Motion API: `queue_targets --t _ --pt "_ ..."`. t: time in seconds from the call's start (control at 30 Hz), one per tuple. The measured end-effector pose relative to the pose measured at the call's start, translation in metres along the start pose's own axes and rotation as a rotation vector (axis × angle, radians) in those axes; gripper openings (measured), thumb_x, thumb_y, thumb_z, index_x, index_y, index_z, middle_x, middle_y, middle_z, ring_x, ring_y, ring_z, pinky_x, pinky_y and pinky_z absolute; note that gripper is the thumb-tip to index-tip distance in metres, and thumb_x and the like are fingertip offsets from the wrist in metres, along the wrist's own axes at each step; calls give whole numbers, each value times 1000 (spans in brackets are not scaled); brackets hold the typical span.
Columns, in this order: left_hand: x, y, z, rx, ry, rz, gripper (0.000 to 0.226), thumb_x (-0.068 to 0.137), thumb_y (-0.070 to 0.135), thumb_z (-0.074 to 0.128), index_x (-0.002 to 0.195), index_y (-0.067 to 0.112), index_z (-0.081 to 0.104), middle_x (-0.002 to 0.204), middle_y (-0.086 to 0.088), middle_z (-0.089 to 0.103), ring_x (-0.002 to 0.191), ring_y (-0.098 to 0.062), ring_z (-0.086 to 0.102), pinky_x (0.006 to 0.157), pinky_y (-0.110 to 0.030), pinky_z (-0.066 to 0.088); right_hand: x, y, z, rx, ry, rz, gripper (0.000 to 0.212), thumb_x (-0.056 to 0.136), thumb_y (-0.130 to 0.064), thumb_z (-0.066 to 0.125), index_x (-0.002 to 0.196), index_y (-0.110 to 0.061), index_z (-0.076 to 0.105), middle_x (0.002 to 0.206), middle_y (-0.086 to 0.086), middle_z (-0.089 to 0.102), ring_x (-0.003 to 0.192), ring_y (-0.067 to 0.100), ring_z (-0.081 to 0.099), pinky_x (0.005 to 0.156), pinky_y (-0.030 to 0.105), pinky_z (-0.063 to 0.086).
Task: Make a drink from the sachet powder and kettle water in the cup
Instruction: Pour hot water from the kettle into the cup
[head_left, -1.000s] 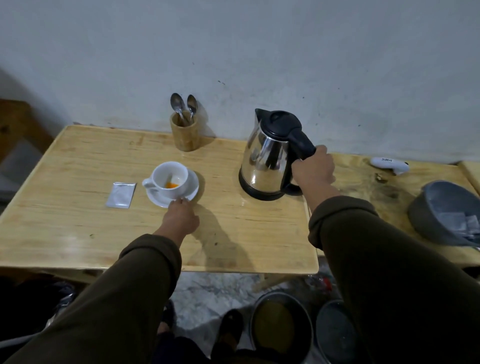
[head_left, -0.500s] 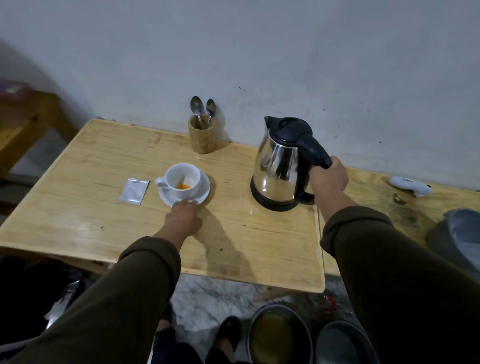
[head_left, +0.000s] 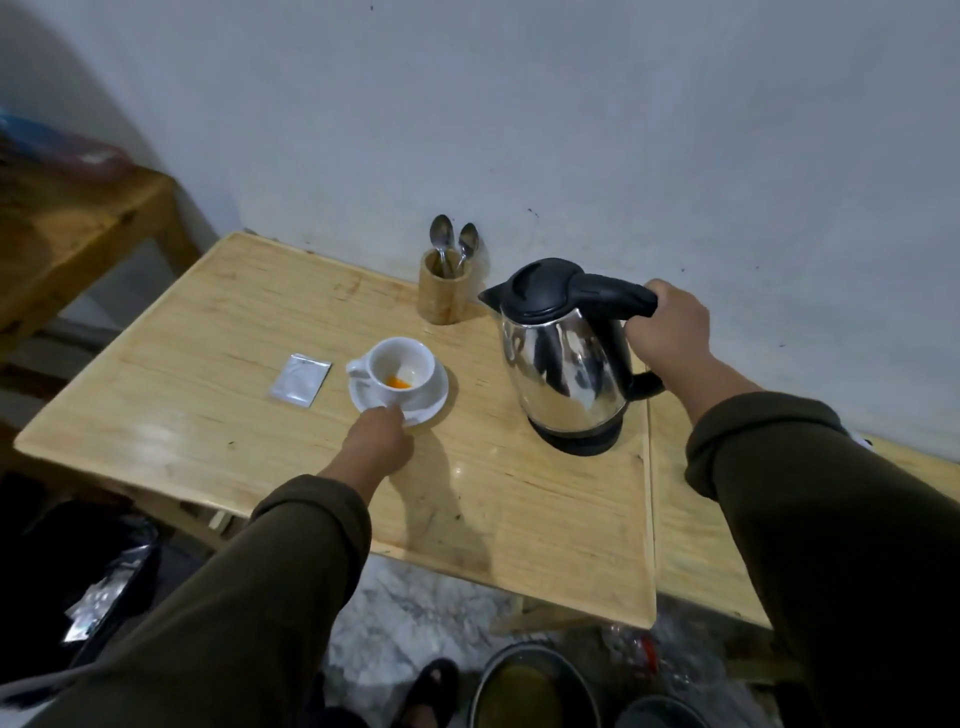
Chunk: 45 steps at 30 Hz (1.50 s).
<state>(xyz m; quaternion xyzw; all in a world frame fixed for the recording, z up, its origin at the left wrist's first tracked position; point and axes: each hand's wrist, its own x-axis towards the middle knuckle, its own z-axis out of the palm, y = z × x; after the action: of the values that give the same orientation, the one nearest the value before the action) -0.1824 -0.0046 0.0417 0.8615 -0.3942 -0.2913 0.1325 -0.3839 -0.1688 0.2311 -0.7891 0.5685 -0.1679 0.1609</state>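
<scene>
A person's right hand wraps its grip around the black handle of a stainless-steel kettle, fingers curled fully about the handle's rear end, the kettle tilted slightly with its spout pointing left toward the cup; whether its black base is clear of the wooden bench cannot be told from this angle. The left hand reaches forward with fingers drawn together, its fingertips touching the near rim of the white saucer under the cup; whether they pinch the rim or merely rest on it cannot be told. The white cup sits upright on that saucer, to the left of the kettle and apart from it, its handle turned left, and a small heap of orange powder lies on its bottom. Just left of the saucer, a silver sachet lies flat on the bench, not touching it. Behind the cup, near the pale wall, a wooden holder stands upright with two metal spoons in it, bowls up, just left of the kettle's spout. Both arms wear dark olive sleeves. Below the bench's near edge, a marbled floor, a sandalled foot and two round basins are visible.
</scene>
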Motion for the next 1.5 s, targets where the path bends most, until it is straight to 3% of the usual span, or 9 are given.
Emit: queue_targets --t 0.2,0.27,0.4,0.6,0.73,0.87,1.07,1.5 --pt "-4 -3 -10 -397 163 -52 68 88 11 50 143 -1 11 121 -27 57 110 -44 56 84 -42 45 7 -16 6 -90 -30 -86 16 78 4 46 84 -8 53 65 3 46 77 27 46 52 27 28" --pt "-6 -2 -14 -509 222 -63 70 87 13 52 141 2 10 119 -28 58 107 -44 58 86 -44 47 8 -21 9 -115 -38 -106 17 78 5 46 86 -7 55 70 6 49 78 27 46 58 29 31" --pt "0 -7 -17 -605 164 -75 103 84 24 64 149 12 -15 125 -20 60 115 -39 56 88 -37 45 13 -26 13 -163 -43 -139 13 77 6 46 80 -7 48 61 1 41 75 27 45 49 27 28" --pt "8 -10 -24 -608 130 -111 102 80 31 71 153 16 0 131 -25 52 119 -40 52 80 -30 39 20 -39 20 -232 -82 -237 10 76 2 48 79 -7 46 64 5 43 72 28 43 48 27 27" --pt "13 -13 -24 -613 143 -109 94 83 34 67 152 18 6 135 -21 51 121 -38 52 85 -34 43 23 -50 23 -278 -129 -308 11 77 2 48 81 -8 47 76 10 49 75 28 45 50 28 28" --pt "16 -15 -25 -629 142 -102 89 82 34 68 151 22 12 135 -17 52 121 -35 52 83 -30 41 25 -60 26 -331 -176 -344 16 76 1 50 72 -11 41 71 8 46 76 30 46 63 33 33" --pt "18 -17 -27 -609 132 -67 79 81 35 68 146 27 24 130 -14 56 116 -33 55 79 -28 41 28 -71 28 -367 -208 -370 13 79 -1 50 82 -11 42 81 11 49 80 31 47 67 34 35" --pt "16 -15 -31 -596 123 -65 79 81 35 70 146 25 25 135 -14 53 121 -33 52 88 -31 43 33 -79 27 -479 -194 -406 15 82 -4 52 85 -13 40 85 10 47 81 28 43 79 40 41"
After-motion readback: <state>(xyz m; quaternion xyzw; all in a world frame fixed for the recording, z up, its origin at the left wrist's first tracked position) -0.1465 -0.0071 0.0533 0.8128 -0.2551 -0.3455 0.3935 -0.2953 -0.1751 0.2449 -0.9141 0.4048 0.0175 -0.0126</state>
